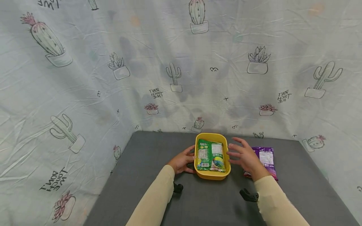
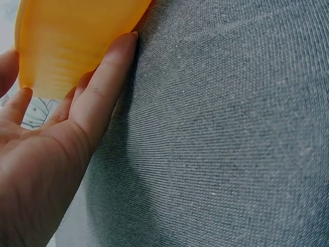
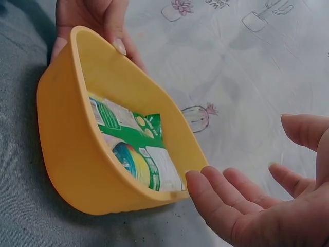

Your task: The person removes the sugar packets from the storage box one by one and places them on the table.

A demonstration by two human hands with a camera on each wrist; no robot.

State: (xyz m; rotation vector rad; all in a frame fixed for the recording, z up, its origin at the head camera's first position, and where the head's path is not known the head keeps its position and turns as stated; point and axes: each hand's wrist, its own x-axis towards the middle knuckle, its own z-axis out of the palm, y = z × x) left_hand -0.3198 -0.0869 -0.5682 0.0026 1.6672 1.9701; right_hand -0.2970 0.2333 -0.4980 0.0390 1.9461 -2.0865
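Note:
A yellow plastic container [image 1: 212, 176] stands on the grey surface, and a green snack-like packet [image 1: 210, 156] with white label panels lies inside it. My left hand [image 1: 183, 161] rests against the container's left side, its fingers spread along the outer wall; in the left wrist view the lowest finger [image 2: 100, 90] lies nearly straight beneath the wall. On the other side, my right hand [image 1: 246, 157] has its fingers apart, close to the container's right rim. Whether a right fingertip touches the rim, I cannot tell. Partly hidden behind that hand is a purple packet [image 1: 266, 160].
The grey surface [image 1: 209, 204] runs up to a pale cloth backdrop [image 1: 215, 103] printed with cacti, which also hangs at both sides. Black straps or mounts [image 1: 249, 195] sit below the wrists, at the cream sleeves [image 1: 158, 197].

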